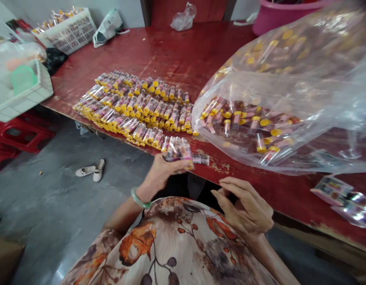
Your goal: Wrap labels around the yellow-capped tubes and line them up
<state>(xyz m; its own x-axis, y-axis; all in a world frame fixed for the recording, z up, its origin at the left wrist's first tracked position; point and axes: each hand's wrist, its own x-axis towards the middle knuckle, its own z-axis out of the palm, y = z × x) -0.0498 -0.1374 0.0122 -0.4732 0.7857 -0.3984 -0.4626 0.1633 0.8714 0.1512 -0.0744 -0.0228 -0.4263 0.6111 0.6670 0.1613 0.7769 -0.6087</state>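
My left hand (162, 172), with a green bangle on its wrist, is closed around a few small wrapped tubes (179, 152) at the near edge of the red table (177, 51). My right hand (245, 206) hovers below the table edge with fingers loosely curled and nothing in it. Rows of several yellow-capped tubes (135, 107) lie stacked on the table ahead of my left hand. A large clear plastic bag (290, 95) holding more tubes sits to the right, just beyond my right hand.
Two white baskets (67, 33) (22, 95) stand at the left, red stools (19, 134) below them. A pink tub (278, 14) sits at the back right. Printed packets (342, 196) lie at the table's right edge. A pair of shoes (92, 170) lies on the grey floor.
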